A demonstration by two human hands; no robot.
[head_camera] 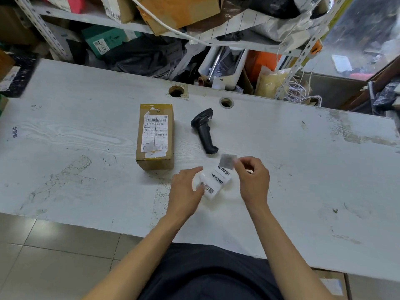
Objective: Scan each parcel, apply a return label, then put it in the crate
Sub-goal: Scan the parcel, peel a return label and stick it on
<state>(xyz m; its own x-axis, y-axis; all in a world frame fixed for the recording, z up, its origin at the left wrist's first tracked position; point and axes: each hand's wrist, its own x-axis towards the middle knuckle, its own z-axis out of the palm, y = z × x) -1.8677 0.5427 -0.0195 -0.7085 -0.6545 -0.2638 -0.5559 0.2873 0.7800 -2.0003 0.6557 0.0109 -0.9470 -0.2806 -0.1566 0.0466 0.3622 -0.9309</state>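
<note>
White label strip [216,180], printed with bold black Chinese characters, is held between both hands low over the table [86,131]. Left hand [186,187]: fingers curled about the strip's near end, forearm reaching in from below. Right hand [253,178]: thumb and forefinger pinched on a label corner being peeled at the far end, remaining fingers loosely bent. Cardboard parcel [155,136] is set just beyond the left hand, its shipping label showing barcodes and a partly legible code "516-W1?-00-051". Black handheld scanner [204,131] is laid beyond the right hand, beside the parcel.
</note>
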